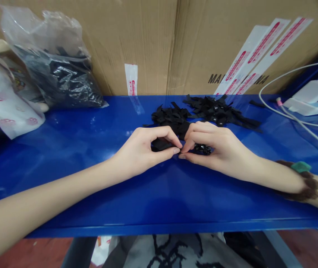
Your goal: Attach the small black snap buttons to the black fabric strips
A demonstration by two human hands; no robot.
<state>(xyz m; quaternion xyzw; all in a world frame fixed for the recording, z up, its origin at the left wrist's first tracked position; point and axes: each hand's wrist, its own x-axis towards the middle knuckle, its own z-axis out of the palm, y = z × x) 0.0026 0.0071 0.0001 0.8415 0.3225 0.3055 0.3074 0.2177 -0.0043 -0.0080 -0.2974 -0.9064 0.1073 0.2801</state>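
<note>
My left hand [144, 152] and my right hand [217, 147] meet over the middle of the blue table, each with thumb and index finger pinched together. Their fingertips almost touch around something small and dark, too hidden to make out. Just beyond them lies a pile of short black fabric strips [170, 116], partly covered by my fingers. A second pile of black strips [217, 109], with small pale marks on some, spreads behind my right hand. Small shiny black pieces [202, 149] show through the gap under my right fingers.
A large cardboard box [147, 41] with tape stands along the back. At the left are a clear plastic bag [60, 70] of black material and a white printed bag [13, 108]. A white device [315, 95] and a looping white cable [295, 119] lie at the right.
</note>
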